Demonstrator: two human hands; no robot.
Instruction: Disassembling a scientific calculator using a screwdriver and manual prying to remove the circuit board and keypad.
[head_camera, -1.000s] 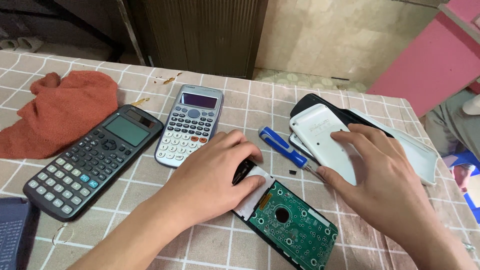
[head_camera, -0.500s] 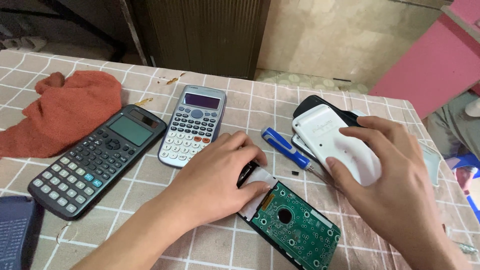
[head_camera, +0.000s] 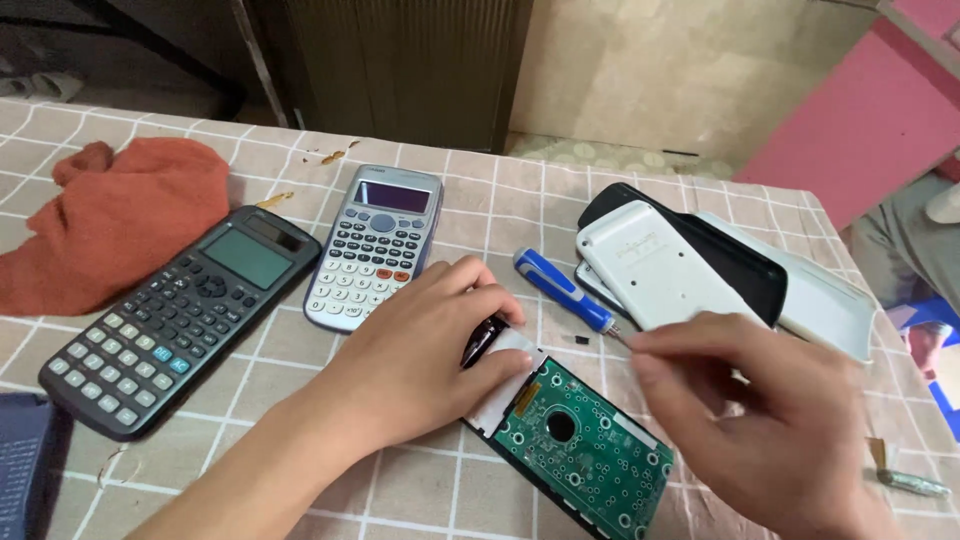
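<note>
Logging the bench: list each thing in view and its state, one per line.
Opened calculator: back off, green board exposed.
Left hand: pressing on it.
Right hand: fingers pinched, contents unclear.
Black calculator: closed, face up.
Silver calculator: closed, face up.
Blue screwdriver: lying flat.
White back cover: detached.

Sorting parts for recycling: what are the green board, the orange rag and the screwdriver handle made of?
Board: likely fibreglass laminate, glossy green, dotted with pale solder pads. Rag: soft woven cloth, matte, crumpled folds. Screwdriver handle: looks like smooth moulded blue plastic.

Left hand (head_camera: 410, 365) covers the green circuit board's (head_camera: 585, 450) upper end; motion-blurred right hand (head_camera: 770, 420) hides whatever its fingertips pinch.
</note>
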